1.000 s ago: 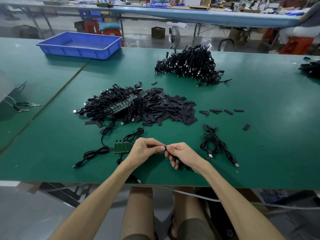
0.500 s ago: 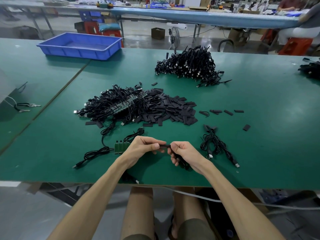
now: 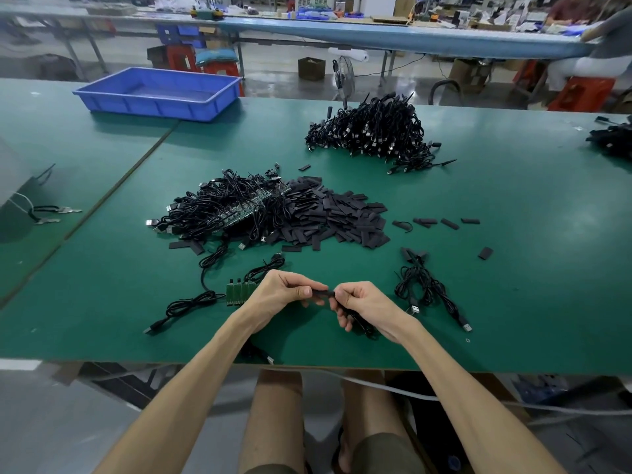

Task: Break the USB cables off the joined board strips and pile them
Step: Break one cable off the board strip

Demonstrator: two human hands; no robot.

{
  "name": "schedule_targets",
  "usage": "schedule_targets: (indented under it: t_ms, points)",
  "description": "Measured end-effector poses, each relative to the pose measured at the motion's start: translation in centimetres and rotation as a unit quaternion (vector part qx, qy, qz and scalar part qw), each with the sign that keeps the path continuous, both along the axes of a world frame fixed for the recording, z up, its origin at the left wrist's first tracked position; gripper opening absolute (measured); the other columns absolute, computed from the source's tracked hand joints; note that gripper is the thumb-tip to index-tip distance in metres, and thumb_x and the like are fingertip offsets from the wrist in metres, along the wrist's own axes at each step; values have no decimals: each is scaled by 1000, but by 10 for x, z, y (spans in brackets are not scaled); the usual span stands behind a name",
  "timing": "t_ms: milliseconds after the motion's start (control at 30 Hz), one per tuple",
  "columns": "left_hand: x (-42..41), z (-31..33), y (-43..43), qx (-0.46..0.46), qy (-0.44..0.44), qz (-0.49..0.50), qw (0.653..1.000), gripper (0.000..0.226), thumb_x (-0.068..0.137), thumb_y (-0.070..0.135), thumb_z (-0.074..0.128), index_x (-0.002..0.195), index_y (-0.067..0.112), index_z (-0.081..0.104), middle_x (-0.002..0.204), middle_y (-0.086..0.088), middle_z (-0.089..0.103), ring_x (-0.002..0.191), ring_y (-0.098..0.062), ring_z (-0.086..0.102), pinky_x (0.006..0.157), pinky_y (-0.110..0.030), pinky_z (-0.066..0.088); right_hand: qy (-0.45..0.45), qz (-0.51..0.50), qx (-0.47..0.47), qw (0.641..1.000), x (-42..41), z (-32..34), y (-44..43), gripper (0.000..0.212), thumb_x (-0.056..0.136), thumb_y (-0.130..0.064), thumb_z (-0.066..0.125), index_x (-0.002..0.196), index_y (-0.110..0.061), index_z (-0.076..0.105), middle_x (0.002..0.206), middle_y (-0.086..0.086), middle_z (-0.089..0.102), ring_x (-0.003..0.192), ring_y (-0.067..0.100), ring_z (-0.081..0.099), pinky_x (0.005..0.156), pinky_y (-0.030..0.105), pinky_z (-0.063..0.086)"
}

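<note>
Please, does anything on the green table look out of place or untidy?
Several flat black sleeve pieces lie scattered right of their heap, apart from it. One black cable lies at the green table's near edge, beside the left forearm. Nothing looks damaged.

Wide bare counter (image 3: 547, 268) lies right of the small cable bundle (image 3: 422, 285). The tangled heap (image 3: 246, 210) blocks the middle; a board strip (image 3: 235, 293), perhaps with cables attached, crowds the near left.
</note>
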State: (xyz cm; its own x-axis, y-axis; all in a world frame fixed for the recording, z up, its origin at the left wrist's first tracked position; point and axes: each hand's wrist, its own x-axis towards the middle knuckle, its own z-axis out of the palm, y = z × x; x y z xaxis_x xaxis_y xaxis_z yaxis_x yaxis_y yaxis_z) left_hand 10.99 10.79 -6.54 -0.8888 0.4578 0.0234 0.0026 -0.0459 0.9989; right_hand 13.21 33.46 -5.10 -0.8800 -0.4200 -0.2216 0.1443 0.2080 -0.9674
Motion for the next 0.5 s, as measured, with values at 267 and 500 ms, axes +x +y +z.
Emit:
schedule_targets:
  t_ms: [267, 500]
  points:
    - [4, 7, 12, -122, 72, 63, 988, 24, 100, 7, 59, 120, 7, 72, 113, -4, 76, 105, -22, 71, 86, -31, 58, 26, -62, 32, 997, 3, -2, -7, 33, 109, -17, 50, 90, 4, 68, 67, 10, 57, 52, 18, 60, 48, 25, 49]
    - [8, 33, -32, -331, 213, 249, 885, 20, 96, 17, 66, 111, 28, 71, 105, 20, 69, 97, 3, 61, 91, -20, 50, 108, -194, 122, 967, -3, 20, 24, 12, 101, -21, 65, 110, -15, 69, 78, -2, 77, 55, 16, 68, 42, 23, 43]
